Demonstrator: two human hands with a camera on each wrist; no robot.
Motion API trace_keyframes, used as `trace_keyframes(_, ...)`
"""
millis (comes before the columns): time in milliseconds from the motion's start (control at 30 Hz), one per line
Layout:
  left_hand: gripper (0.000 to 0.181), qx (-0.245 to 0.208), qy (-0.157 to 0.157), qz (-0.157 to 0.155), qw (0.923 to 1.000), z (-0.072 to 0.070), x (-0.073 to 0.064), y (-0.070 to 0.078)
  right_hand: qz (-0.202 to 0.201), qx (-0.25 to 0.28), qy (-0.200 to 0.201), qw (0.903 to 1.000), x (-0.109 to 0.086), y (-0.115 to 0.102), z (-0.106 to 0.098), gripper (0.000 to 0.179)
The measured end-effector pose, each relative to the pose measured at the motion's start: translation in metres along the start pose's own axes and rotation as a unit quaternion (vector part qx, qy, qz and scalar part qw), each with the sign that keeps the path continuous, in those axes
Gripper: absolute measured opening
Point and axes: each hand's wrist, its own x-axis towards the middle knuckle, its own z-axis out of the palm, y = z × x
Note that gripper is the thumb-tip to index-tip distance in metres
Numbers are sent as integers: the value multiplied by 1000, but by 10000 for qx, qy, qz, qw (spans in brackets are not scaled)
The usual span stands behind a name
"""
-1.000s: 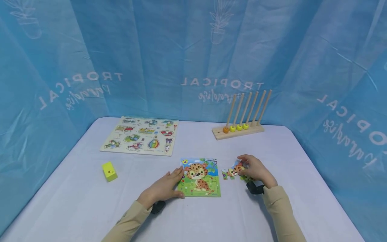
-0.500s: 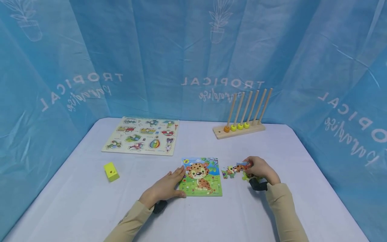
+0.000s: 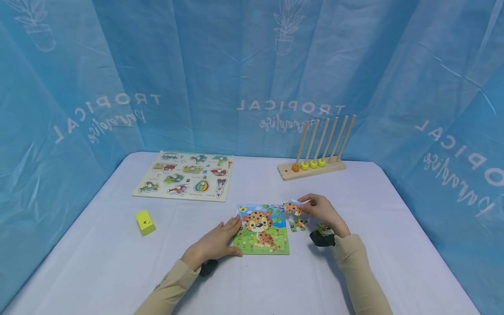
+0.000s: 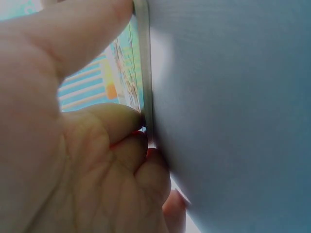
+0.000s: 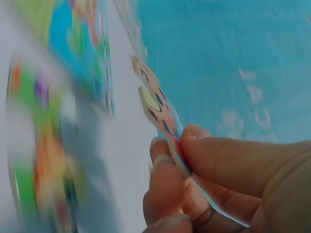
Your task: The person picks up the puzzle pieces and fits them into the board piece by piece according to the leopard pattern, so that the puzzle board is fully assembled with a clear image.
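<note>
A square leopard puzzle board [image 3: 277, 246] lies flat in the middle of the table in the head view. My left hand [image 3: 214, 243] rests along its left edge, fingers extended and thumb at the near corner. The left wrist view shows the thumb and fingertips against the board's thin edge. My right hand [image 3: 324, 213] pinches a spotted jigsaw piece [image 3: 292, 207] between thumb and fingers, raised beside the board's upper right corner. Below it lies another jigsaw piece [image 3: 298, 225]. More pieces [image 3: 323, 227] sit partly hidden under the right hand.
A peg puzzle board [image 3: 183, 176] with vehicle pictures lies at the back left. In front of it is a yellow block [image 3: 145, 222]. A wooden bead rack [image 3: 311, 169] with upright rods stands at the back right, near the blue curtain [image 3: 220, 78].
My right hand has picked up the spotted piece from among the loose pieces and moved it left, to the board's upper right corner. The left hand stays at the board's edge.
</note>
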Motion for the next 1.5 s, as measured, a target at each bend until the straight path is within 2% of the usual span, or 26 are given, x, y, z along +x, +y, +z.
trace_keyframes(167,91,4,-8,11,10000,-1,-1,-1,-100,224,-287,9993,12,-25,35,22)
trace_keyframes(300,90,-11,-18,33,10000,-1,-1,-1,-98,240,-217,9994,20,-40,60,17)
trace_keyframes(500,90,-31,-48,59,10000,-1,-1,-1,-218,-328,-2,9992,27,-51,84,13)
trace_keyframes(633,90,-15,-60,18,10000,-2,-1,0,-336,-768,271,9961,26,-55,92,13)
trace_keyframes(800,90,-1,-38,-21,10000,-4,-2,2,-387,-983,581,9927,26,-56,96,20)
trace_keyframes(1200,90,-1,-64,-11,10000,-3,-1,1,-458,-780,546,9944,30,-47,98,23)
trace_keyframes(1367,90,-50,-82,-11,10000,-1,-1,1,-488,-282,325,9979,28,-38,83,21)
trace_keyframes(1500,90,48,-42,15,10000,-2,-2,1,-422,-176,428,9980,24,-28,55,20)
